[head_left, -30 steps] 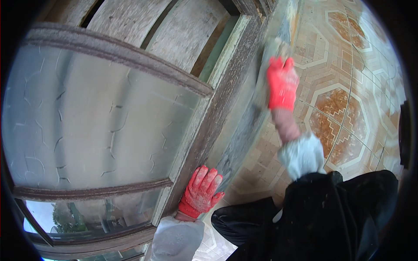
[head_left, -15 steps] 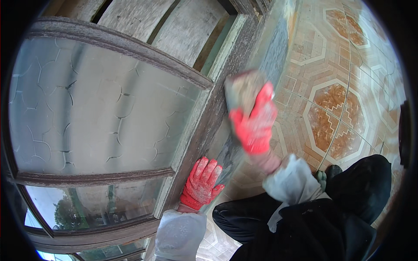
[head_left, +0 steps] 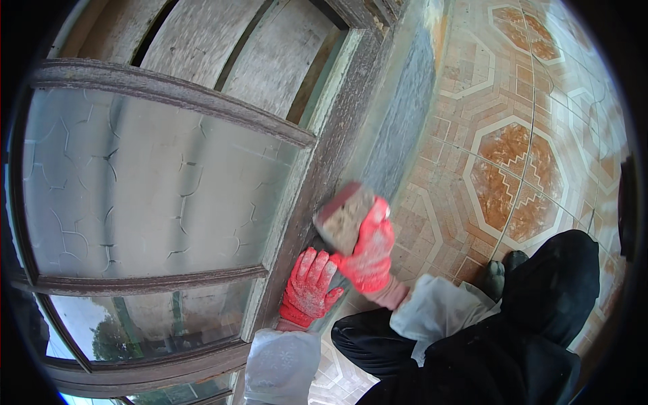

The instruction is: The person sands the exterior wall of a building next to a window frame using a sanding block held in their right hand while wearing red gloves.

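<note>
The person crouches before me beside a worn wooden frame [head_left: 341,118], both arms extended toward it. The red-gloved right hand [head_left: 370,253] grasps a block [head_left: 345,219]: the fingers lie along its near side, with the thumb side toward the red-gloved left hand [head_left: 309,291]. The block is tan-grey with a reddish-brown edge, and its outline is slightly blurred. It is located at the edge of the frame, tilted, just beyond the left fingertips. Whether its underside bears on the wood cannot be told from here. Whether the two hands touch cannot be told either; they sit close together.

The left hand is released, holding nothing visible. It lies palm down on the lower part of the frame, fingers extended side by side, thumb pointing off to the right. White powder marks its glove.

A grey strip [head_left: 403,115] runs along the right side of the frame. Beyond it lies the tiled floor [head_left: 466,74], patterned with brown octagons. On the left, the frame carries a patterned glass pane [head_left: 162,202]; boards [head_left: 202,40] show behind the opening above. Loose white sleeves [head_left: 432,310] cover the forearms. Black trousers [head_left: 550,290] cover the bent legs.
</note>
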`<state>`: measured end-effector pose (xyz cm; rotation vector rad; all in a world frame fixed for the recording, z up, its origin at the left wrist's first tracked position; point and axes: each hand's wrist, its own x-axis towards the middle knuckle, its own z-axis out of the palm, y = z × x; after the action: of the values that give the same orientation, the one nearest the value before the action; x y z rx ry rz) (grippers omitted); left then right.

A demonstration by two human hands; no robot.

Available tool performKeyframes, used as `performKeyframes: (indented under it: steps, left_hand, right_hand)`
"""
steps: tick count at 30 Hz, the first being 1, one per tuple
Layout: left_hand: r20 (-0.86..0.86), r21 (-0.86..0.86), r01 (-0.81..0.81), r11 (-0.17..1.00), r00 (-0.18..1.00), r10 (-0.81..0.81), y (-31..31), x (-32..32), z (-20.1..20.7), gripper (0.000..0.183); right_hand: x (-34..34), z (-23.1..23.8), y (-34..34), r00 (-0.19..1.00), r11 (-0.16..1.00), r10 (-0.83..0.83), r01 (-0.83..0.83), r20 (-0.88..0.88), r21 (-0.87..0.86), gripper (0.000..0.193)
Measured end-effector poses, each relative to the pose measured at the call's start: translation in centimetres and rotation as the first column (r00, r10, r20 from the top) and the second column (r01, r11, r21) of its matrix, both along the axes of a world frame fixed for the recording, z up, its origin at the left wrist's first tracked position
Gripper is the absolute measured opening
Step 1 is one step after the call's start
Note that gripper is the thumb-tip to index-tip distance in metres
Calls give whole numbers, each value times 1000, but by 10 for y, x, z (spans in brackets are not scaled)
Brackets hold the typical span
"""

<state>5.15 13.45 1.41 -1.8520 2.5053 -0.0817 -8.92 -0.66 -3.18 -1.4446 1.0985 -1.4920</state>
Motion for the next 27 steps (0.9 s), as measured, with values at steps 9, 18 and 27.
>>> performKeyframes:
  steps: [9,18,27]
  left_hand:
    - [26,-29,17,999,1000,-16,-2,7,4,58]
    - [23,43,10,999,1000,-11,-7,-5,-5,59]
    - [95,65,-25,998,995,19,-2,-1,3,57]
  right_hand:
    - [7,14,-93,921,886,-366,389,-133,252,53]
    - [-12,-13,-33,987,980,-155,159,-42,118,79]
    - [4,-39,-87,940,821,-337,321,-53,472,52]
